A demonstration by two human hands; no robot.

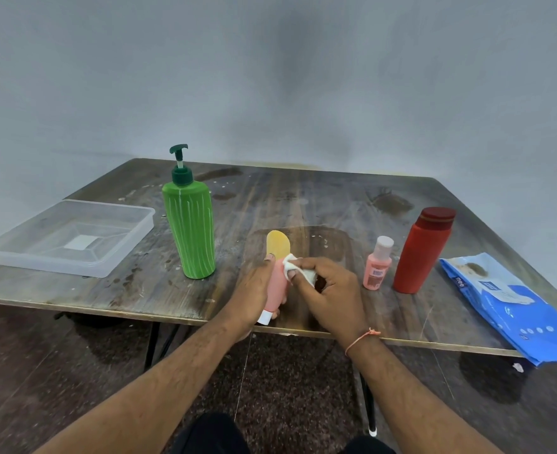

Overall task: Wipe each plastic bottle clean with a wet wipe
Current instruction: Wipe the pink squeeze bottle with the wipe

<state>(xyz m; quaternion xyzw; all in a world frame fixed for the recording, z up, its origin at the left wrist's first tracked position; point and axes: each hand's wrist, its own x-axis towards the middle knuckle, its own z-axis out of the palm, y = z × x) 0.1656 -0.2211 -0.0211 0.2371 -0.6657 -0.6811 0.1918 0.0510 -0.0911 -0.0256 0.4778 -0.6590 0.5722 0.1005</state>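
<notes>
My left hand (254,290) grips a pink tube bottle (276,280) with a yellow top end and a white cap at its lower end, held tilted above the table's near edge. My right hand (326,290) holds a crumpled white wet wipe (295,268) and presses it against the side of the tube. A tall green pump bottle (190,231) stands to the left of my hands. A small pink bottle (378,265) and a red bottle (423,253) with a dark red cap stand to the right.
A clear plastic tray (70,237) sits at the table's left. A blue pack of wet wipes (513,303) lies at the right edge, partly overhanging. The wooden table (303,198) is stained and wet in patches. A wall stands behind it.
</notes>
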